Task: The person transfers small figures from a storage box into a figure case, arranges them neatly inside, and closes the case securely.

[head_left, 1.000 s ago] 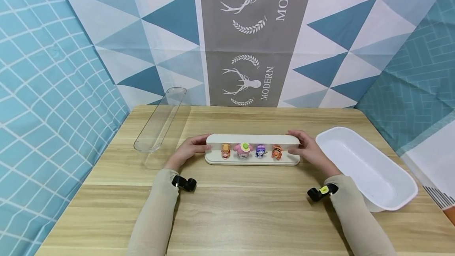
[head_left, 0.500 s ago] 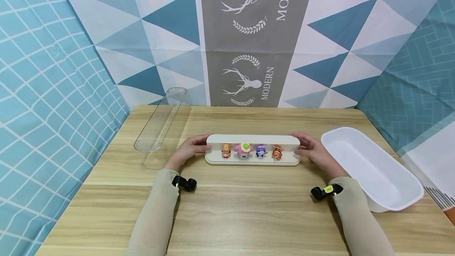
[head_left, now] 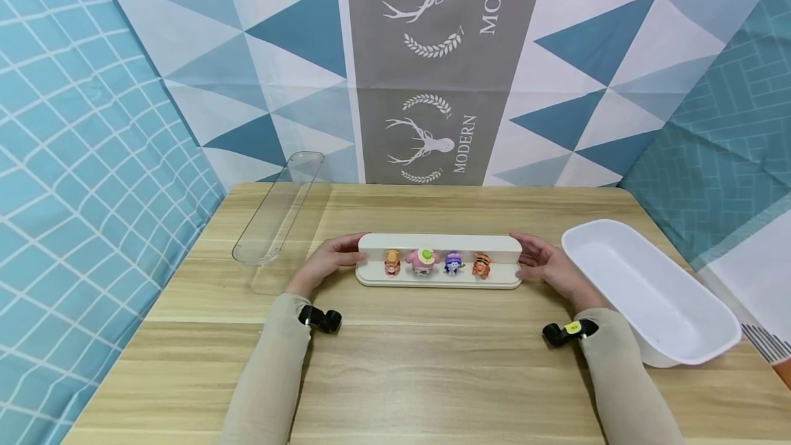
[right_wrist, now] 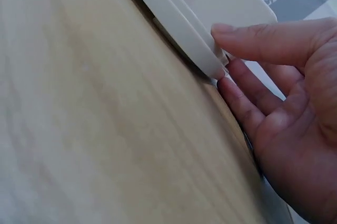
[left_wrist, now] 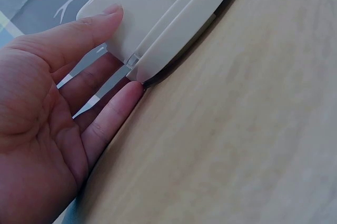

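A cream display stand [head_left: 432, 242] with a raised back panel sits mid-table. Several small cartoon figurines [head_left: 423, 263] stand in a row on its base, among them a purple one [head_left: 453, 264] and an orange one [head_left: 481, 265]. My left hand [head_left: 327, 263] holds the stand's left end, the thumb in front of the panel and the fingers behind. At the right end, my right hand [head_left: 550, 270] rests with loose fingers around the corner. In the right wrist view, its thumb overlaps the base's edge [right_wrist: 179, 29] and the little finger lies beside the base's end.
A long clear plastic cover [head_left: 278, 218] stands at the left, overlapping the patterned backdrop [head_left: 309, 108]. On the right, a white oval-cornered tub [head_left: 655, 287] lies on the wooden table [head_left: 426, 362], close beside my right forearm.
My right hand has shifted outward, its thumb sliding off the panel's front toward the stand's end. The white tub has moved slightly right. My left hand and the figurines stay in place.
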Demonstrator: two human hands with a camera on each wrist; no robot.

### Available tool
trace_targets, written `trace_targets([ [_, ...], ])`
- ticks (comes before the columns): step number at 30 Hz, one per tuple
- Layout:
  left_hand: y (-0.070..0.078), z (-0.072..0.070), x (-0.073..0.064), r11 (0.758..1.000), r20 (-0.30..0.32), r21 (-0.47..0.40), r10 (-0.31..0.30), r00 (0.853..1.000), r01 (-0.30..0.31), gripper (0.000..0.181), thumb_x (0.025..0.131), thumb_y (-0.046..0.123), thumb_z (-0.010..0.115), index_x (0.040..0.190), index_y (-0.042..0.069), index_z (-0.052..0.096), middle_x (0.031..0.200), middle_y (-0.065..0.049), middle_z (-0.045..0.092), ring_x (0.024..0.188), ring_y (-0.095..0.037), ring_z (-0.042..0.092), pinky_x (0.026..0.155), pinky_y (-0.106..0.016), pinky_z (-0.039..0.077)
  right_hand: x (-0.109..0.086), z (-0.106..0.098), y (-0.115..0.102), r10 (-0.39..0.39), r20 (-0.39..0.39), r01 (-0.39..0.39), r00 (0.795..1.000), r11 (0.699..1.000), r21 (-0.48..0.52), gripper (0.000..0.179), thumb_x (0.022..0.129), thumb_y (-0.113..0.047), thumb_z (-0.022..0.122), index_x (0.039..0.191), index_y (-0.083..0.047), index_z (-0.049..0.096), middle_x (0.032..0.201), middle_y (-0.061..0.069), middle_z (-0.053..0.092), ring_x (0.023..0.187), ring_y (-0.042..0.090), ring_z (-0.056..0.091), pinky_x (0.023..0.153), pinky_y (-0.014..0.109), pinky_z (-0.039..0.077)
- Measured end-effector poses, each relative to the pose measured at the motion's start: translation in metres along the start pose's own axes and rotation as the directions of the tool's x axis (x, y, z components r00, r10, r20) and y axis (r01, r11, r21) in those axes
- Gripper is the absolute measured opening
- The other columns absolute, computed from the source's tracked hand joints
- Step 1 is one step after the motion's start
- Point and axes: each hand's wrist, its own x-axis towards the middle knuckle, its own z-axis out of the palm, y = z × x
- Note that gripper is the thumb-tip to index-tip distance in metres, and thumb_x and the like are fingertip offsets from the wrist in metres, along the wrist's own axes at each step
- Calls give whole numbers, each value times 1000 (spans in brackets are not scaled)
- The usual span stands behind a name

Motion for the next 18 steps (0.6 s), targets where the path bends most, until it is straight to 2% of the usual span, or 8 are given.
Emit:
trace_targets([
  [3, 0, 0, 0, 1000, -1, 1, -4, 1000, 4, 56, 92, 7, 70, 144, -1, 50, 139, -20, 55, 117, -21, 58, 93, -25, 47, -1, -1, 2, -9, 15, 9, 1000, 1000, -2, 81, 78, 14, 73, 149, 7, 35, 136, -8, 55, 114, 1, 57, 96, 19, 45],
  [10, 1, 1, 1, 1000, -5, 6, -3, 1000, 3, 56, 92, 6, 70, 144, 0, 51, 140, -19, 55, 121, -25, 55, 94, -25, 46, -1, -3, 4, -4, 13, 5, 1000, 999, -32, 81, 80, 10, 74, 150, 6, 33, 143, 2, 51, 116, 0, 55, 96, 18, 44],
  [18, 2, 0, 0, 1000, 1, 25, 8, 1000, -8, 56, 92, 6, 70, 144, -1, 51, 140, -21, 55, 123, -27, 53, 96, -26, 45, -3, -1, 7, -22, 15, 22, 1000, 1000, -21, 80, 81, 9, 74, 150, 7, 33, 137, -11, 54, 115, -1, 55, 96, 18, 44],
])
